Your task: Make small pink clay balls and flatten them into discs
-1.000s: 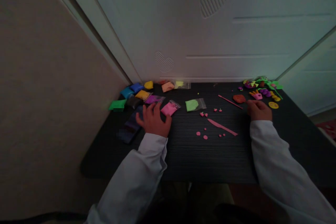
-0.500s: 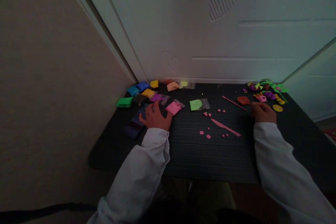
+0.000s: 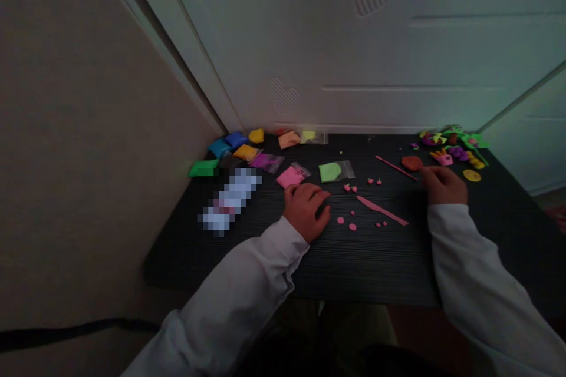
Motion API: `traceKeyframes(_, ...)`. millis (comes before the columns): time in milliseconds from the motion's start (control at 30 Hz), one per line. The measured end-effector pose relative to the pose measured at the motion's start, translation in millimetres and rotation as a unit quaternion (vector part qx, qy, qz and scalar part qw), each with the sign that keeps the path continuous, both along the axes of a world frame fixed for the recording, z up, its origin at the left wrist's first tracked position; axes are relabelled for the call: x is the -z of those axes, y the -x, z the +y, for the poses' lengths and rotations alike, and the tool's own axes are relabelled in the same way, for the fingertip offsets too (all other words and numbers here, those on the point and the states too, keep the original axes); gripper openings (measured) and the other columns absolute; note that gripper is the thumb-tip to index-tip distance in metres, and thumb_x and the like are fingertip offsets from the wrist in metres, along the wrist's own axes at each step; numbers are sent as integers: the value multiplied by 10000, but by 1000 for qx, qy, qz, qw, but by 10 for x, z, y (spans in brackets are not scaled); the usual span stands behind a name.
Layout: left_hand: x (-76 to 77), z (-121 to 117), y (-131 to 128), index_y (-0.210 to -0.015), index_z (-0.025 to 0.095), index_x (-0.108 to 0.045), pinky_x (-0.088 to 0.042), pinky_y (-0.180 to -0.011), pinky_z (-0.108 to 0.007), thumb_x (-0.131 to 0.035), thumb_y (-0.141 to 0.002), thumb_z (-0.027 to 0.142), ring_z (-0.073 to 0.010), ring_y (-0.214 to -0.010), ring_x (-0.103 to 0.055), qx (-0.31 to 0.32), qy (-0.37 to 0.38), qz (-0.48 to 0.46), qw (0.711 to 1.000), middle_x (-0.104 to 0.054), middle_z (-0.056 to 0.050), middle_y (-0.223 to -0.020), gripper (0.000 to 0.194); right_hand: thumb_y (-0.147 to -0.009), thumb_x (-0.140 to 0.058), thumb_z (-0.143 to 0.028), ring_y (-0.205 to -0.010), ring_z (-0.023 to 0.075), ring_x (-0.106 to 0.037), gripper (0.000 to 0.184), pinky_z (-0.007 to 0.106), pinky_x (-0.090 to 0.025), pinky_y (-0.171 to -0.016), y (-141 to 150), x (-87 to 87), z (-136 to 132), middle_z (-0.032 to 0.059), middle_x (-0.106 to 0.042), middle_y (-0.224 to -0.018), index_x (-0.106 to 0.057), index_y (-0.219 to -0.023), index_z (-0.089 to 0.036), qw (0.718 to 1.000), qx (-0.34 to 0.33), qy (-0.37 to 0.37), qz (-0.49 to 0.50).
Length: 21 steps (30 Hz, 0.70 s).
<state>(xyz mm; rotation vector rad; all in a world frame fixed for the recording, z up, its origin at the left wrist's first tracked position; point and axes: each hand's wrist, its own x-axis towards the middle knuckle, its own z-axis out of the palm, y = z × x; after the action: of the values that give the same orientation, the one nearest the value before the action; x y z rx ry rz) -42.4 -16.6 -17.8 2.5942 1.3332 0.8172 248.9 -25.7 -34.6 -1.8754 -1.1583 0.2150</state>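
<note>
My left hand (image 3: 307,211) hovers over or rests on the black table, its fingers curved and apart, with nothing seen in them. Just beyond it lies a bag of pink clay (image 3: 292,175). To its right are pink clay discs (image 3: 352,227) and a pink plastic knife (image 3: 381,210). My right hand (image 3: 446,185) is closed at the table's right side, fingertips pressed together beside a flat red clay piece (image 3: 412,163). Whatever it pinches, if anything, is hidden. A thin pink stick (image 3: 395,167) ends close to those fingertips.
Left of my left hand lies a flat oblong thing (image 3: 232,199) blurred into bright blocks. Behind it are several coloured clay bags, one green (image 3: 204,168). A light green clay bag (image 3: 331,172) lies mid-table. Small clay figures (image 3: 442,156) crowd the back right, before a white door (image 3: 367,59).
My left hand has left the flat oblong thing and moved right, toward the pink discs. That thing was dark and now looks bright. My right hand stays about where it was.
</note>
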Motion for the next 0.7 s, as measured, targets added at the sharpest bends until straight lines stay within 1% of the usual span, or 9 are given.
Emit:
traceKeyframes(100,15,11,-21,-890,194,-592,-253,-859,-391,-467,-747,258,-193,-917,-470,45,16,-6,999,-571,-44,-886,201,-822,-445,-329,-754,125,-539,248,316,-452,-653,98,-32,-57,34,-546,-905,-514,-959,-134,995,-53,-8,-84)
traceKeyframes(167,25,28,-46,-861,194,-604,-267,-841,-385,-461,-754,253,-188,-882,-471,73,28,-12,997,-571,-39,-843,188,-826,-437,-331,-731,117,-535,246,308,-447,-646,219,-88,-146,27,-550,-880,-517,-959,-141,982,-125,-9,-142)
traceKeyframes(233,32,40,-91,-809,197,-613,-286,-812,-373,-469,-750,258,-183,-840,-471,99,43,-14,994,-571,-33,-795,167,-829,-426,-340,-706,110,-526,245,305,-434,-652,366,-154,-255,19,-552,-848,-524,-955,-155,960,-203,-6,-195)
traceKeyframes(300,35,49,-150,-763,197,-615,-300,-780,-361,-486,-738,259,-179,-800,-470,119,59,-15,991,-566,-27,-754,145,-821,-433,-345,-687,115,-514,251,323,-408,-671,517,-213,-363,2,-547,-774,-534,-954,-157,933,-270,-4,-237)
traceKeyframes(400,32,76,-226,-750,193,-609,-313,-736,-344,-490,-733,242,-174,-770,-466,132,85,-21,987,-560,-23,-732,129,-783,-464,-269,-639,126,-482,257,337,-340,-676,718,-272,-477,-11,-544,-670,-552,-1008,-184,897,-344,13,-279)
traceKeyframes(467,27,106,-252,-743,184,-602,-323,-704,-330,-483,-741,238,-169,-754,-465,132,103,-31,985,-554,-23,-723,131,-756,-469,-233,-662,147,-470,301,354,-293,-676,819,-290,-507,8,-566,-674,-560,-1042,-210,881,-367,33,-296)
traceKeyframes(533,20,139,-257,-730,173,-594,-333,-676,-317,-479,-747,242,-162,-726,-463,131,122,-43,983,-540,-22,-696,135,-748,-463,-244,-683,172,-462,323,375,-260,-674,886,-295,-505,18,-575,-674,-564,-1053,-214,871,-377,56,-310)
traceKeyframes(700,3,191,-236,-712,163,-585,-353,-625,-282,-473,-748,209,-134,-631,-443,133,164,-67,975,-485,-2,-603,126,-749,-448,-270,-683,194,-449,333,400,-228,-670,923,-266,-468,18,-569,-658,-567,-1052,-204,862,-376,96,-327)
